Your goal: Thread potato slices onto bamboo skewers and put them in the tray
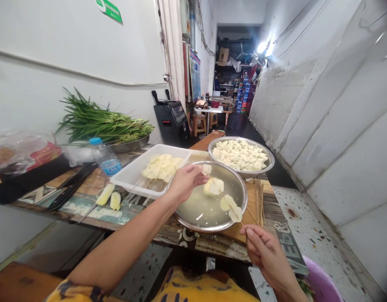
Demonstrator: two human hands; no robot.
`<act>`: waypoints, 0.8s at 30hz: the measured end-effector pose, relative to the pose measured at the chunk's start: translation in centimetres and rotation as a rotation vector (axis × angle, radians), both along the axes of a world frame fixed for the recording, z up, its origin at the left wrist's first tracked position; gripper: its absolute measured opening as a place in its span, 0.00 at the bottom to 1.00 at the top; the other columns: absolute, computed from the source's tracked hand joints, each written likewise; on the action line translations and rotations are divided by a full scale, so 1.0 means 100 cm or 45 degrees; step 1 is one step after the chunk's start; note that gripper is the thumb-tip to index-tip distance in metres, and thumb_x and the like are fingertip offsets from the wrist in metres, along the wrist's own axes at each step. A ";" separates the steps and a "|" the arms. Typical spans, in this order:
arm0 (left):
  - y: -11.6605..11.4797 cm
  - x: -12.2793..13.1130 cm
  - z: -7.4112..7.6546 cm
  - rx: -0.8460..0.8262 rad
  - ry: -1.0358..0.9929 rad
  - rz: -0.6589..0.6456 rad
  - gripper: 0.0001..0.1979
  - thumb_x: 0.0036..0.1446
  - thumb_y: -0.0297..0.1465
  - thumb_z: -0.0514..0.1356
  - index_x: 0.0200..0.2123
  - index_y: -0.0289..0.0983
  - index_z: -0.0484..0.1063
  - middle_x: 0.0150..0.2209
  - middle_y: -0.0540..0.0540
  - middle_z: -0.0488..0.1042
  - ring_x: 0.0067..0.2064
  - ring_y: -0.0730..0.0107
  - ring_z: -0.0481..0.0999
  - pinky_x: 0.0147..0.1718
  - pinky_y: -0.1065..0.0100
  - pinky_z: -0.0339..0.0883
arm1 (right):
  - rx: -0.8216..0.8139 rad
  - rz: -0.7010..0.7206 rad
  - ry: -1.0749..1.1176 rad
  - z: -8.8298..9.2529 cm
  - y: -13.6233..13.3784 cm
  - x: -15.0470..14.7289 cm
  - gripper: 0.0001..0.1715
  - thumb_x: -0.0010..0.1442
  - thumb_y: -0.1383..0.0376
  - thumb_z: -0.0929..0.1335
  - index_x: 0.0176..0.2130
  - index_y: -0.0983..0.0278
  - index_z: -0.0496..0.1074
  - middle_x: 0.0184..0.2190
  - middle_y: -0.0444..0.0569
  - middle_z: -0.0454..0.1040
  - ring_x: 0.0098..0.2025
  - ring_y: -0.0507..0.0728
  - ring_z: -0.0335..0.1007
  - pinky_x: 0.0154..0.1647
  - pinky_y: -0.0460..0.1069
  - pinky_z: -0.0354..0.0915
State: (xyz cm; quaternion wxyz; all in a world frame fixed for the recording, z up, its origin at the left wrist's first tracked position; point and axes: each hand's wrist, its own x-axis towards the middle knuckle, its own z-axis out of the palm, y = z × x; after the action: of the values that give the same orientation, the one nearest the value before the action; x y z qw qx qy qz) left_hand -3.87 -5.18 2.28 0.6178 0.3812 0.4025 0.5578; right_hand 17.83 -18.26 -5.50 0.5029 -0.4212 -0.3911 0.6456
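Observation:
My right hand [268,251] pinches the lower end of a thin wooden skewer [242,226] that slants up to the left. Pale, thin potato-like slices [235,213] are threaded along it. Between the fingertips of my left hand [187,180] is another pale slice [206,169], close to the skewer's upper end; whether the tip has pierced it I cannot tell. Both hands are over or beside a steel basin [209,230] of cloudy water, where more slices [213,187] lie. Left of it, a white plastic tray [130,189] holds several skewered slices [163,167].
Behind stands a metal bowl of cauliflower-like florets [239,155]. Bare skewers [260,197] lie right of the basin. To the left are a water bottle [107,157], a black-handled knife [59,197], pale vegetable pieces [105,194] and green stalks [102,121]. A purple tub [322,281] sits low right.

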 end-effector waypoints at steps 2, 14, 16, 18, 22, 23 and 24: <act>-0.001 -0.002 0.004 -0.070 -0.050 -0.029 0.05 0.49 0.27 0.62 0.30 0.31 0.69 0.23 0.44 0.74 0.27 0.71 0.76 0.28 0.72 0.69 | -0.010 0.018 0.035 -0.001 0.001 0.002 0.16 0.55 0.55 0.69 0.33 0.67 0.69 0.15 0.33 0.45 0.16 0.43 0.33 0.14 0.41 0.35; -0.003 0.003 0.010 0.002 0.029 -0.037 0.05 0.46 0.28 0.62 0.27 0.31 0.71 0.24 0.45 0.74 0.24 0.77 0.72 0.24 0.76 0.65 | -0.034 0.170 0.105 0.004 0.010 0.018 0.14 0.57 0.57 0.68 0.32 0.67 0.69 0.14 0.32 0.44 0.15 0.42 0.32 0.13 0.41 0.34; -0.003 0.003 0.012 0.069 0.074 -0.001 0.08 0.45 0.30 0.63 0.28 0.31 0.71 0.26 0.44 0.75 0.26 0.75 0.73 0.27 0.73 0.66 | -0.049 0.185 0.083 0.004 0.009 0.020 0.14 0.57 0.57 0.68 0.32 0.67 0.68 0.14 0.32 0.44 0.15 0.42 0.32 0.13 0.41 0.34; -0.003 0.001 0.012 0.165 0.162 0.090 0.09 0.44 0.32 0.63 0.28 0.31 0.72 0.24 0.45 0.75 0.26 0.74 0.73 0.29 0.71 0.67 | -0.052 0.192 0.080 0.004 0.007 0.021 0.14 0.57 0.57 0.68 0.32 0.67 0.68 0.14 0.32 0.43 0.15 0.42 0.32 0.13 0.41 0.34; -0.002 -0.001 0.013 0.300 0.343 0.275 0.10 0.43 0.33 0.63 0.29 0.32 0.73 0.21 0.48 0.73 0.24 0.72 0.73 0.27 0.70 0.67 | -0.030 0.161 0.073 0.006 0.005 0.021 0.14 0.57 0.57 0.68 0.31 0.67 0.68 0.15 0.32 0.44 0.15 0.43 0.32 0.14 0.41 0.35; -0.001 -0.001 0.013 0.307 0.362 0.271 0.10 0.43 0.33 0.63 0.29 0.32 0.73 0.21 0.48 0.73 0.24 0.73 0.72 0.27 0.71 0.67 | -0.024 0.149 0.070 0.006 0.005 0.020 0.14 0.57 0.57 0.68 0.32 0.67 0.68 0.15 0.33 0.44 0.15 0.43 0.33 0.14 0.41 0.35; -0.001 -0.002 0.013 0.311 0.375 0.260 0.10 0.43 0.32 0.63 0.29 0.32 0.73 0.22 0.48 0.73 0.24 0.73 0.72 0.26 0.71 0.66 | -0.019 0.134 0.071 0.007 0.005 0.020 0.14 0.57 0.57 0.68 0.32 0.66 0.68 0.15 0.33 0.44 0.15 0.43 0.33 0.14 0.41 0.35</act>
State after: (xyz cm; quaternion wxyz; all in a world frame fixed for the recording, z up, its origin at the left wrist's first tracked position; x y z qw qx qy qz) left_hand -4.06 -5.31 3.58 0.4419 0.4878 0.4541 0.6005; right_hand 19.86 -17.80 -4.84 0.4759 -0.3856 -0.3937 0.6855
